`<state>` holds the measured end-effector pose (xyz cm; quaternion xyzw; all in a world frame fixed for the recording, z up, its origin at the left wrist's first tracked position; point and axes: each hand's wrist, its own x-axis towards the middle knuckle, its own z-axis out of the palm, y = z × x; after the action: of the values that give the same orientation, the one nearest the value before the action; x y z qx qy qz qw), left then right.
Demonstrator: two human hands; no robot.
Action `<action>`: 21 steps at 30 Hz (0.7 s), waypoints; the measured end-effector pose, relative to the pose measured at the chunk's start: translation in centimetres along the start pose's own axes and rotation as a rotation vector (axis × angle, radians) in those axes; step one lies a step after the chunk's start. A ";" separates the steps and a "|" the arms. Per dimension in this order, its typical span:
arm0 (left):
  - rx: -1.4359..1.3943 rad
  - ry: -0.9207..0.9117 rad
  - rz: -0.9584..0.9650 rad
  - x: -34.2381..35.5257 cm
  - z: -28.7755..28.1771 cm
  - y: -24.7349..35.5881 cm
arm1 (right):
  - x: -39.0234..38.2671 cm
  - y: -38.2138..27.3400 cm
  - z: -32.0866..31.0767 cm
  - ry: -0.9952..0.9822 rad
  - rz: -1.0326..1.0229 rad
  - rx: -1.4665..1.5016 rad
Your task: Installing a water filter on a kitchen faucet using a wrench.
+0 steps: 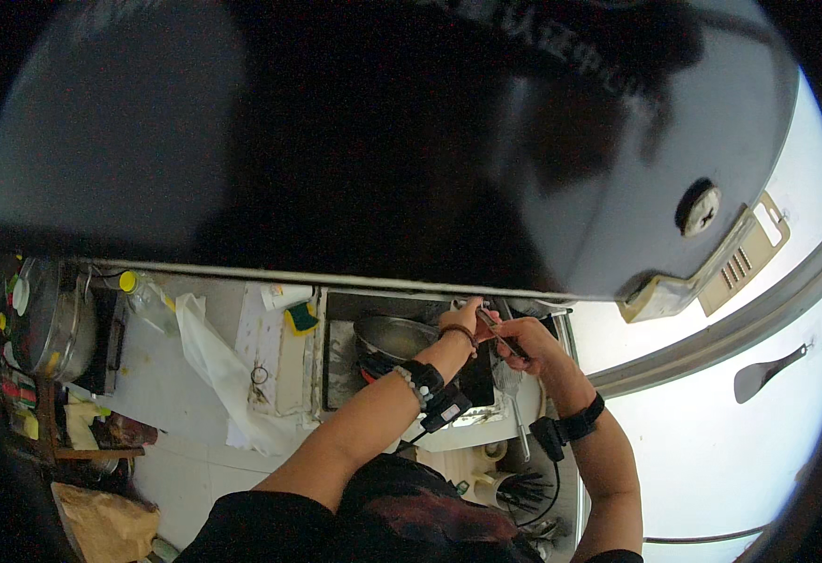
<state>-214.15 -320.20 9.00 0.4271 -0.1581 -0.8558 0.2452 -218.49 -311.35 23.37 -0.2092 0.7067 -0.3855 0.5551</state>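
Observation:
Both my hands meet over the right part of a sink. My left hand has its fingers closed around one end of a slim, dark object, whose kind I cannot make out. Close beside it, my right hand grips the same object with bent fingers. A dark wok lies in the sink, left of my left hand and partly behind that forearm. Below my right hand, a long-handled metal utensil leans at the sink's edge.
A large glossy dark panel hangs over the counter, low above my hands. Left of the sink are a yellow-green sponge, a white plastic sheet and a yellow-capped bottle. A black spatula hangs on the right wall.

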 end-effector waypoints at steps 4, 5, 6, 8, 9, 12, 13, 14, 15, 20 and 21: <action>0.065 -0.042 0.038 -0.2 0.7 0.3 | 0.4 0.1 -1.1 -0.043 0.086 0.008; 0.042 -0.106 0.022 0.8 0.3 0.1 | 0.4 -0.1 -0.8 -0.052 0.083 0.007; 0.041 -0.103 0.031 1.8 -0.2 -0.1 | 0.2 -0.5 -0.4 -0.039 0.061 -0.013; -0.208 -0.271 -0.025 2.5 -0.5 -0.4 | 0.0 -0.4 -0.3 -0.021 0.042 -0.024; -0.201 -0.272 -0.033 2.1 -0.5 -0.5 | 0.0 -0.1 -0.7 0.002 0.020 -0.014; -0.100 -0.172 -0.101 1.4 -1.0 0.0 | 0.7 0.3 -1.5 -0.010 0.011 -0.016; -0.099 -0.170 -0.096 2.6 -1.2 -0.4 | 0.9 0.3 -1.6 -0.042 0.028 -0.028; -0.130 -0.198 -0.033 2.4 -0.7 -0.1 | 0.8 0.4 -1.7 -0.037 0.032 -0.024; -0.161 -0.225 0.031 2.0 -0.3 0.0 | 0.8 0.4 -1.8 -0.019 0.057 -0.033; -0.195 -0.074 0.124 0.9 0.1 -0.1 | 1.2 0.2 -2.0 -0.031 0.091 -0.027; -0.194 -0.073 0.122 1.9 0.0 -0.7 | 1.2 0.3 -2.0 -0.046 0.083 -0.021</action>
<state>-215.30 -320.75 7.39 0.3598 -0.1089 -0.8655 0.3310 -220.70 -311.48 22.56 -0.1942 0.7056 -0.3498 0.5848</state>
